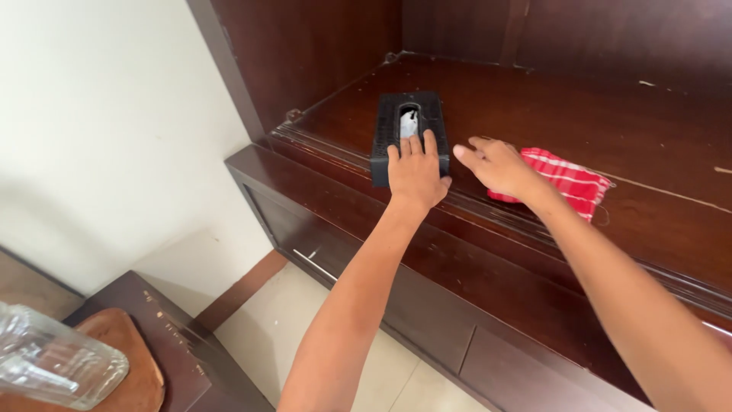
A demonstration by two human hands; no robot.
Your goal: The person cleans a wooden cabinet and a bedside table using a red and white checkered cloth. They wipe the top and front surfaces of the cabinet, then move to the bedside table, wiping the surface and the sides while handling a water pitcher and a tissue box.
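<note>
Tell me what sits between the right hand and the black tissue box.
Nothing: in the head view only a narrow strip of bare dark wooden shelf separates the right hand from the black tissue box, where the left hand rests.

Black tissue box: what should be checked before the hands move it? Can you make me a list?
1. Left hand on the black tissue box: ok, the palm lies flat on its near end.
2. Fingers wrapped around the box: not ok, they only rest on top.
3. Right hand free: ok, it is open beside the box and holds nothing.
4. Red checked cloth out of the way: ok, it lies to the right, apart from the box.
5. Box fully on the wooden shelf: ok, though its near end sits close to the shelf's front edge.
6. Tissues inside: cannot tell how many; something pale shows in the slot.
</note>
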